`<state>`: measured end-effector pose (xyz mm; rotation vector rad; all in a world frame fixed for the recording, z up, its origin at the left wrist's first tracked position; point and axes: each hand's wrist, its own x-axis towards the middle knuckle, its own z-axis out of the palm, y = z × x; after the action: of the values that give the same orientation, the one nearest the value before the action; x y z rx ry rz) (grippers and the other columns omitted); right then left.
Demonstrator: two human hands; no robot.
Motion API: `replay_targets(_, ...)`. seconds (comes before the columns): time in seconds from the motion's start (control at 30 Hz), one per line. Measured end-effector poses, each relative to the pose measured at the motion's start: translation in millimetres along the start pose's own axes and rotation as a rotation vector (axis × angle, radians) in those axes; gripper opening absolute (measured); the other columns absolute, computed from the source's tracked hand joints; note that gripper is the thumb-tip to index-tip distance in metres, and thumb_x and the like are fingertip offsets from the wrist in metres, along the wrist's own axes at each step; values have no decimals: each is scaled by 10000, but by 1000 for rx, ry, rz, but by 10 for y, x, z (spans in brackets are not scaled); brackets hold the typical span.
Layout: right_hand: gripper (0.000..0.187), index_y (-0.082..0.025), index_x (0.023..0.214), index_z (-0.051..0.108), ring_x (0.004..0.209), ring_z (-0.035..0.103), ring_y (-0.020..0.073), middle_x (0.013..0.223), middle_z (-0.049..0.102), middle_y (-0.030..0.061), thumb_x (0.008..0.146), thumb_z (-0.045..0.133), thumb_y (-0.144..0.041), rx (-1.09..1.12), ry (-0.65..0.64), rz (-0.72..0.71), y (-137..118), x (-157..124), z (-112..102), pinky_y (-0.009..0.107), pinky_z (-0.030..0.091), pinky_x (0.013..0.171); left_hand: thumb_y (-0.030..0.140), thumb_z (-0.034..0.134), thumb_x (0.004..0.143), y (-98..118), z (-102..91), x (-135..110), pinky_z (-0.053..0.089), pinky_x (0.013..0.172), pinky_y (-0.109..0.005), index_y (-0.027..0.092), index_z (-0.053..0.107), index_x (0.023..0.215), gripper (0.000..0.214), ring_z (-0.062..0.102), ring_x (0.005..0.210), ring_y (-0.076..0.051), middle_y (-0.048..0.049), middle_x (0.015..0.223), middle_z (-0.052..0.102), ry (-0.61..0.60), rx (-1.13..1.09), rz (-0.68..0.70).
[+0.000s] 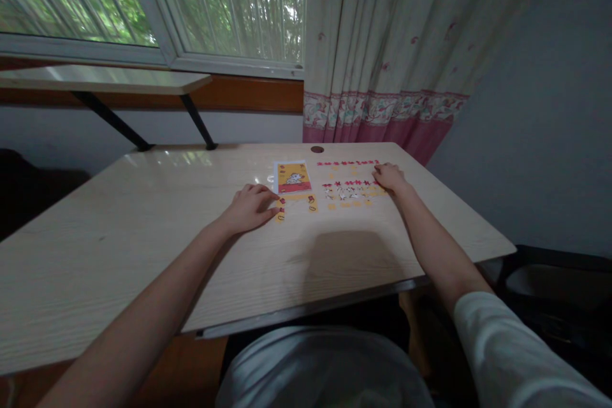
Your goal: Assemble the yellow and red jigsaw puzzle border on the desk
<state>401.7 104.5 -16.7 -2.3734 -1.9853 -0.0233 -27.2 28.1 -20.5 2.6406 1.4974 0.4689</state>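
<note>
My left hand rests on the table with thumb and forefinger apart, touching the left side of a partly joined puzzle. This puzzle shows a yellow strip across the top and short yellow sections running down at both ends. Just above it lies the picture card, with a white figure on a yellow and red ground. My right hand is at the right end of the loose pieces, its fingertips down by the red puzzle pieces. Whether a piece lies under those fingertips is hidden. Rows of white and yellow puzzle pieces lie between the hands.
The pale wooden table has a round cable hole near its back edge. A raised shelf on dark legs stands at the back left. Behind are a window and a patterned curtain. A dark chair is at right.
</note>
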Motion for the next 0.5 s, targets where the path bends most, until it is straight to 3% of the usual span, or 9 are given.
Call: replay_targets(0.5,334,-208,1158,669,1150,561,305,1201,675,108,918,459,-307,92,89,-86,0,61,51,466,430,970,518,508,854,-34,23,3,389,935,-486,229,672,1118,424,513,1087,-305,-108,1182,607,10,-11,13)
